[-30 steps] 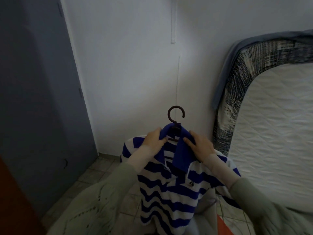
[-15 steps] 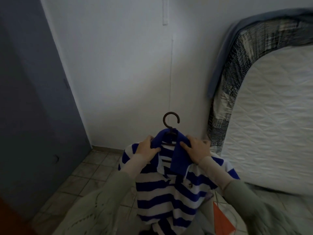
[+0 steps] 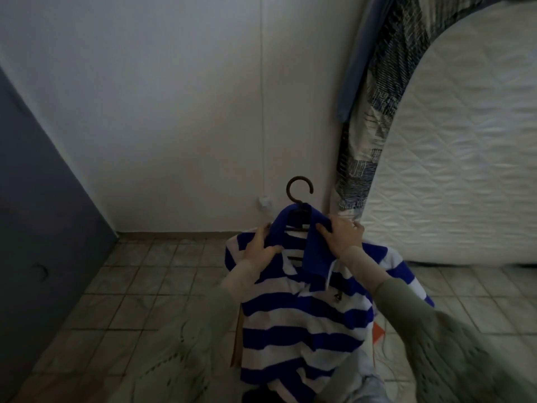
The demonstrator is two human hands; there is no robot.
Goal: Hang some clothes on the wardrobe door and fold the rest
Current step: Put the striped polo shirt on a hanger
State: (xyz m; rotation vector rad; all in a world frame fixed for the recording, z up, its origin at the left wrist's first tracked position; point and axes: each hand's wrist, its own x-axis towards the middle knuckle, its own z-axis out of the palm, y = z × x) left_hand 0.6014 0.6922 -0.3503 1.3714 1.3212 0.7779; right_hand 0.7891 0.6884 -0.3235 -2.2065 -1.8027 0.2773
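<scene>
A blue and white striped polo shirt (image 3: pixel 302 324) hangs on a dark hanger whose hook (image 3: pixel 299 189) sticks up above the blue collar. I hold the shirt in front of me over the tiled floor. My left hand (image 3: pixel 260 248) grips the left flap of the collar. My right hand (image 3: pixel 343 234) pinches the right flap near the shoulder. Both forearms wear pale sleeves under a grey-green knit top. The hanger's arms are hidden inside the shirt.
A grey-blue wardrobe door (image 3: pixel 37 216) stands at the left. A white wall (image 3: pixel 189 112) is straight ahead. A white quilted mattress (image 3: pixel 453 158) leans upright at the right, with patterned cloth (image 3: pixel 374 91) draped over its edge. Something orange (image 3: pixel 377 334) shows behind the shirt.
The view has tilted down and to the right, so more floor shows and the wardrobe door sits further left. Both hands keep their hold on the collar.
</scene>
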